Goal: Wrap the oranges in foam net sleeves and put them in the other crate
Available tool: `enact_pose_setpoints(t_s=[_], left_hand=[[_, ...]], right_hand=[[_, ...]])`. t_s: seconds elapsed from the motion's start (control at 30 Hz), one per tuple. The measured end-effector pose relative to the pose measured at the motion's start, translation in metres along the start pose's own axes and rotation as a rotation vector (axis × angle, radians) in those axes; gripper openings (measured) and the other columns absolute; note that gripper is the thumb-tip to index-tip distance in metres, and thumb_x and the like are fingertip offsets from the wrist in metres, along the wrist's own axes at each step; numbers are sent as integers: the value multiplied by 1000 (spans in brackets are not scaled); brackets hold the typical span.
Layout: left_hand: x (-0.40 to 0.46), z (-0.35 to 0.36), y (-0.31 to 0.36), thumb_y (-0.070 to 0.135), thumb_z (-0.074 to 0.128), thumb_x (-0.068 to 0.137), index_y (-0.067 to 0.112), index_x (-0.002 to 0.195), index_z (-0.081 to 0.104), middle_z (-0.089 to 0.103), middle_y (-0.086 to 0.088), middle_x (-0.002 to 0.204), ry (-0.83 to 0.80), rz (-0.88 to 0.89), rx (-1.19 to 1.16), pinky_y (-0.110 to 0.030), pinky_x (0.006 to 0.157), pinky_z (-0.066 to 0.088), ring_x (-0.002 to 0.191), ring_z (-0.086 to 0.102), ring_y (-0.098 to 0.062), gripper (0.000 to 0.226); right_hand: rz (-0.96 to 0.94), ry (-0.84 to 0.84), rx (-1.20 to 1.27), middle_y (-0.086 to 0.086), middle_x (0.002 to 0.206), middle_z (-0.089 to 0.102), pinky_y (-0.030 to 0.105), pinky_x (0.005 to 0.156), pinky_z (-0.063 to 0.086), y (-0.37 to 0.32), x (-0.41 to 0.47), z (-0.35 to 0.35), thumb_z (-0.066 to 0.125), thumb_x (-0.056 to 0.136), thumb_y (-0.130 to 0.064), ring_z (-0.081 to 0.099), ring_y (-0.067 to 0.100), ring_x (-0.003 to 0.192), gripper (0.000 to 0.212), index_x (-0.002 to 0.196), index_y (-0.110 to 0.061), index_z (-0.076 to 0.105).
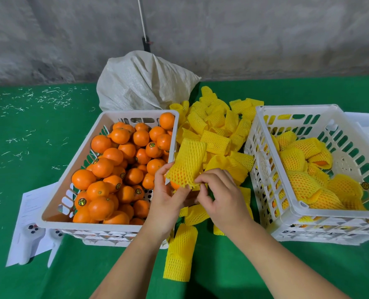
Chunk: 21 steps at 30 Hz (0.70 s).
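Centre frame — left hand [168, 190] gripping orange [175, 184], right hand [219, 194] apparently pinching sleeve [186, 166] hem; best drawn down evenly — fully covering fruit.

Two hands work a yellow sleeve [186, 164] over an orange [176, 184] above a green table [39, 147]: the left hand [168, 196] cups the fruit, the right hand [219, 196] pinches the net's lower edge. A left crate [56, 221] brims with bare oranges; a right crate [308, 212] holds wrapped ones, loose sleeves [218, 130] heaped between.
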<state>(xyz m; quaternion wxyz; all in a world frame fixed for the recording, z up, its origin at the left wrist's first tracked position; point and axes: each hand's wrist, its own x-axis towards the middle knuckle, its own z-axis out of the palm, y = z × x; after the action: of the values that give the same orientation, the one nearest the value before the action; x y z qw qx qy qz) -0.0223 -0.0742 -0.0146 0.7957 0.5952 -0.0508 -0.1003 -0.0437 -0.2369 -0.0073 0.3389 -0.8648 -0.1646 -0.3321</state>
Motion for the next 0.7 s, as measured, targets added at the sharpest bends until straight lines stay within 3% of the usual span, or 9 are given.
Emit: enact_pose_setpoints(t_s=[0.1,0.17,0.27,0.4,0.53,0.63,0.7], left_hand=[[0,0,3,25,75,92,50,133,51,73,-10,114,-59,-43,35,-46,89,61,103,70,-29,53],[-1,-4,4,20,75,91,51,138,49,71,-11,119,-129,-71,46,-46,91,60,108,69,-30,62],[-4,-5,3,10,68,100,33,153,34,72,-10,125,-176,-40,76,-50,92,61,117,70,-33,67],[-4,5,4,21,85,88,37,137,49,67,-15,131,-76,2,145,-47,90,62,110,73,-32,63],[-3,1,0,37,92,78,30,140,49,51,-8,148,-34,91,279,-53,101,58,128,62,-30,76],[-3,-6,0,35,88,88,41,154,43,51,12,155,-75,117,267,-34,102,57,136,58,-15,80],[-2,-8,-2,33,85,90,38,154,47,53,7,155,-63,136,250,-27,100,56,135,60,-18,75]], right_hand=[[87,-63,107,2,123,53,18,84,49,0,-1,-3,61,90,-19,55,15,111,20,110,-16,59],[126,-111,167,-3,132,46,10,88,45,0,-1,-3,61,89,-25,48,5,119,30,117,-21,51],[141,-103,176,-5,137,47,16,100,44,5,1,-7,57,94,-19,48,8,129,34,126,-24,50],[155,-47,175,-8,134,53,16,102,44,8,5,-14,50,98,-15,53,9,127,31,126,-26,53],[120,28,172,-4,125,60,25,100,51,13,4,-18,50,98,-14,60,14,120,24,118,-24,60],[103,60,146,3,119,66,34,92,56,15,-2,-14,53,99,-11,64,17,113,23,117,-16,66],[94,74,135,4,117,66,36,87,58,14,-5,-11,54,98,-10,65,18,111,23,117,-13,67]])
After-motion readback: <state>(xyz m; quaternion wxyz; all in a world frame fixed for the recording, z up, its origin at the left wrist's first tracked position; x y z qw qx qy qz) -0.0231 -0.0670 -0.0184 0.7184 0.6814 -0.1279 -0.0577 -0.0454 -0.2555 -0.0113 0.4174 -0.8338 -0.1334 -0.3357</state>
